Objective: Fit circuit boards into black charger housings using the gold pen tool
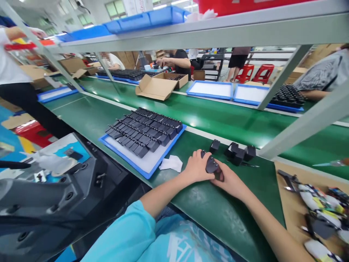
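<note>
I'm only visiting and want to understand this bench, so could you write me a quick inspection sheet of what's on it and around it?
Surface: green bench mat, with a green conveyor belt behind it.
Job's things: a small black part held between both hands; loose black parts just beyond; a blue tray of black parts in rows.
Clutter: a white cloth; mixed small items on a cardboard sheet at right.
Grippers: left hand and right hand both closed on the part.
Cables: nothing seen.
Surroundings: open cardboard box, empty blue trays, red stools, other people at work, a grey overhead shelf.
</note>
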{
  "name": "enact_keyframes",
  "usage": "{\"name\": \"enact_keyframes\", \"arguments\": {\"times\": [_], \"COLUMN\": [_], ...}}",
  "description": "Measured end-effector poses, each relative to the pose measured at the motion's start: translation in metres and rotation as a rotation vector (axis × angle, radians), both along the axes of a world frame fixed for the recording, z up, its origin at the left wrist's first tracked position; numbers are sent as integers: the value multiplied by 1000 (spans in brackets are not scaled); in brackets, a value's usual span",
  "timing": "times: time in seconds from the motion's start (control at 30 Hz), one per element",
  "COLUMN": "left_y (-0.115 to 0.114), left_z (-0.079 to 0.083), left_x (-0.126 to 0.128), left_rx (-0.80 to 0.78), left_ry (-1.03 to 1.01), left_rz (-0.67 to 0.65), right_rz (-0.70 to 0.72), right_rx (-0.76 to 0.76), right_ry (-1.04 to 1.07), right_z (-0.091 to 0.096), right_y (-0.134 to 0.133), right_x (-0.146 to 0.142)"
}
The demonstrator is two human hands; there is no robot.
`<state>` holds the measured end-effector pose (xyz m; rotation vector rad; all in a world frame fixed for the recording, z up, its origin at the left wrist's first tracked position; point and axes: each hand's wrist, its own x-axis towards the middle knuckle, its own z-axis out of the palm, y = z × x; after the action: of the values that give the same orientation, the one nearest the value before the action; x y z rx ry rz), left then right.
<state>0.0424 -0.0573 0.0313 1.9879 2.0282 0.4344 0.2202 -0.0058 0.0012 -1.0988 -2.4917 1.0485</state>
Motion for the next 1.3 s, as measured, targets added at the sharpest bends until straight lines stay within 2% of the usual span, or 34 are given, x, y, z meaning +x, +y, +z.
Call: {"name": "enact_keyframes", "arguments": {"times": [0.07,0.2,0.37,0.53,0.63,0.7,0.87,0.93,1.0,1.07,1.17,1.23,1.3], "left_y": [-2,-3,-2,-6,-10,-12,-20,-30,-47,-71,-110,-128,-137], "left_z": [1,9,16,20,17,11,-3,-1,8,21,40,45,41], "left_x": [-3,-13,-28,-54,-66,-69,-60,-60,-67,-81,-113,-137,-156], "left_rx": [-5,-128,-170,-264,-289,-247,-10,14,33,75,160,169,125], "left_ry": [-39,-158,-234,-281,-267,-245,-191,-196,-221,-245,-211,-115,-14], "left_rz": [6,-83,-138,-264,-341,-351,-238,-199,-144,-52,171,322,421], "right_rz": [-58,-139,-106,-71,-23,-3,1,15,47,80,116,142,184], "right_rx": [57,125,140,165,143,121,67,45,31,13,-14,-9,7], "right_ry": [-14,-43,-45,-49,-40,-34,-15,-10,3,28,78,110,159], "right_z": [1,1,-1,-1,-4,-5,1,6,11,16,24,29,34], "right_y": [-6,-16,-18,-21,-20,-19,-17,-20,-24,-28,-31,-31,-30], "right_x": [-6,-20,-28,-32,-34,-34,-34,-36,-42,-51,-71,-90,-113]}}
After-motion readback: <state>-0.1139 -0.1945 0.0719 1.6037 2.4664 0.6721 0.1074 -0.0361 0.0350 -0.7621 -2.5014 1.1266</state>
